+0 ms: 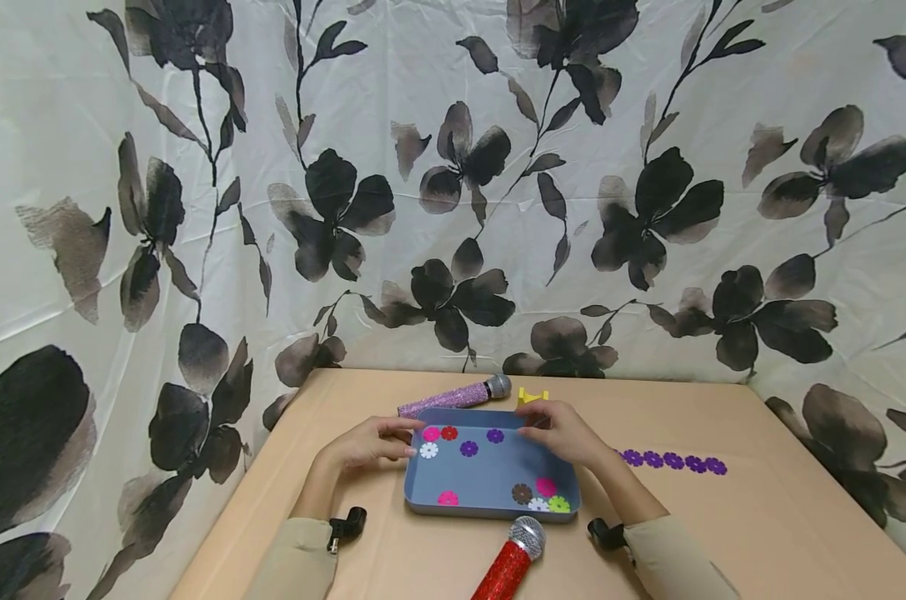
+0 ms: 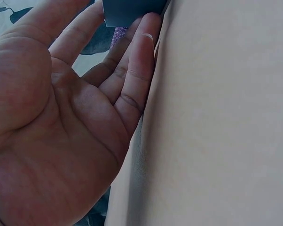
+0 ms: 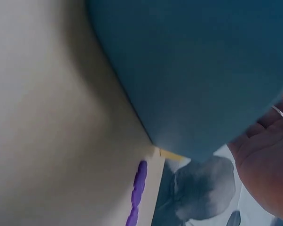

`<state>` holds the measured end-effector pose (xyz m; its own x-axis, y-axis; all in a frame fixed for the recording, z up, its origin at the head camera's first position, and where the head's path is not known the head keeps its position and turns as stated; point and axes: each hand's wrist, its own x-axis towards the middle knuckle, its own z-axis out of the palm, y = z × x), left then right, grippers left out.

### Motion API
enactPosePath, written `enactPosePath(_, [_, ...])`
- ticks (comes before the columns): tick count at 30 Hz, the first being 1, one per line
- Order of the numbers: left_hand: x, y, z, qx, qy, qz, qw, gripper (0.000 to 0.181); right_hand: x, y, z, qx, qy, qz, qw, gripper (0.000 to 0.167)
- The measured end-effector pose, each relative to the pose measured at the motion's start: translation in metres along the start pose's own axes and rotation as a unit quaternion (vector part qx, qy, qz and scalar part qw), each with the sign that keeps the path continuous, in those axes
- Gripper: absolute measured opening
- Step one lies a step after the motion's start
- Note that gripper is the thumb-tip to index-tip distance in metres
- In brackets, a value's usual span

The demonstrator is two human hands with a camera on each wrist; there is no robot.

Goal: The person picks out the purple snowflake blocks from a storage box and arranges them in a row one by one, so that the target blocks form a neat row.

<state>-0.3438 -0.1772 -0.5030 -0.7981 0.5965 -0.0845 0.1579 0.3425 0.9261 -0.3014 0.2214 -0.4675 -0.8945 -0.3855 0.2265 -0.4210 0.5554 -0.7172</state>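
A blue-grey tray (image 1: 483, 479) is between both hands, holding several small flower-shaped pieces, among them pink (image 1: 448, 498), purple (image 1: 469, 449) and brown (image 1: 523, 494) ones. At its left end my left hand (image 1: 370, 442) grips the rim; the left wrist view shows fingertips (image 2: 144, 52) against the tray's dark underside (image 2: 132, 12). My right hand (image 1: 561, 432) holds the tray at its far right corner, the thumb over the inside. In the right wrist view the tray (image 3: 193, 80) fills much of the picture and hides most of the fingers.
A red glitter microphone (image 1: 505, 571) lies in front of the tray; behind lie a purple glitter microphone (image 1: 453, 397) and a small yellow piece (image 1: 533, 395). Several purple flower pieces (image 1: 673, 461) form a row on the table (image 1: 768, 525) to the right. A floral cloth (image 1: 543, 183) hangs behind.
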Motion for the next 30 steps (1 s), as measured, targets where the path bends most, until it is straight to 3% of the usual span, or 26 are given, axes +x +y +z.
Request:
enactPosePath(10, [-0.001, -0.001, 0.001, -0.008, 0.001, -0.003, 1.0000, 0.057, 0.020, -0.008, 0.016, -0.054, -0.079, -0.007, 0.9953, 0.034])
enactPosePath(18, [-0.002, -0.001, 0.002, -0.011, -0.001, -0.003, 0.9999, 0.056, 0.027, -0.007, 0.026, -0.107, -0.175, 0.011, 0.9787, 0.042])
enactPosePath(21, [-0.002, 0.000, 0.002, -0.011, -0.002, 0.001, 0.9999, 0.057, 0.027, -0.007, 0.028, -0.132, -0.176, 0.005, 0.9755, 0.039])
enactPosePath(25, [-0.001, 0.002, 0.001, -0.014, 0.000, 0.008, 0.9999, 0.056, 0.027, -0.007, 0.030, -0.175, -0.158, -0.034, 0.9713, 0.032])
enactPosePath(30, [-0.002, 0.002, 0.001, -0.014, -0.002, 0.003, 0.9999, 0.057, 0.027, -0.006, 0.031, -0.184, -0.154, -0.059, 0.9690, 0.021])
